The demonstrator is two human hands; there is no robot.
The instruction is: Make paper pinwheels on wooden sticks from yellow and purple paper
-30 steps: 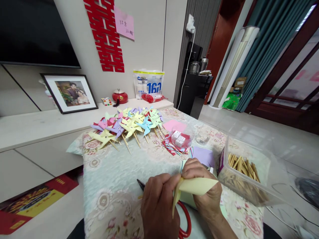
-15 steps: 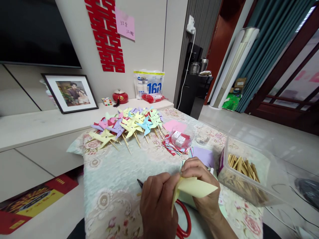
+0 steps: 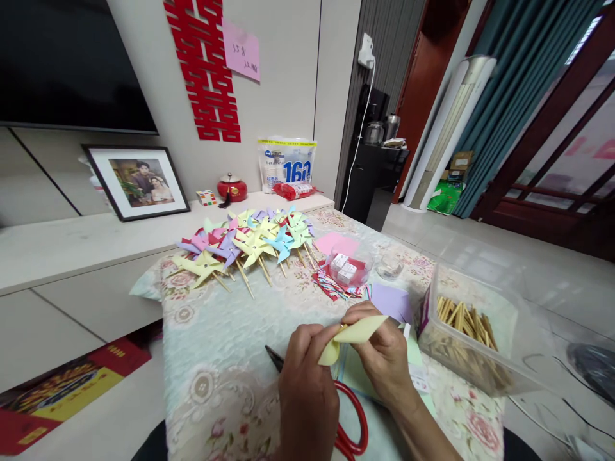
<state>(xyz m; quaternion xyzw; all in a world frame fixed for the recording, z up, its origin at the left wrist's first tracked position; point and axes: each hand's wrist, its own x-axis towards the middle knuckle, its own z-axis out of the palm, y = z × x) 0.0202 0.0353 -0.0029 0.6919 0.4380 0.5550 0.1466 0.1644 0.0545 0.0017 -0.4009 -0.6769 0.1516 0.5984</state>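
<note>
Both hands are together above the floral tablecloth, fingers closed on one folded piece of pale yellow paper. The left hand pinches the paper at its gathered left end; the right hand grips it from the opposite side, with one pointed flap projecting across the fingers. Scissors lie on the cloth, partly hidden by the left hand: dark blades to its left, red handles to its right. Light green sheets lie beneath the right hand. A purple sheet lies beyond it. To the right, a clear plastic tub contains wooden sticks. Assembled paper pinwheels are grouped at the far left of the table.
</note>
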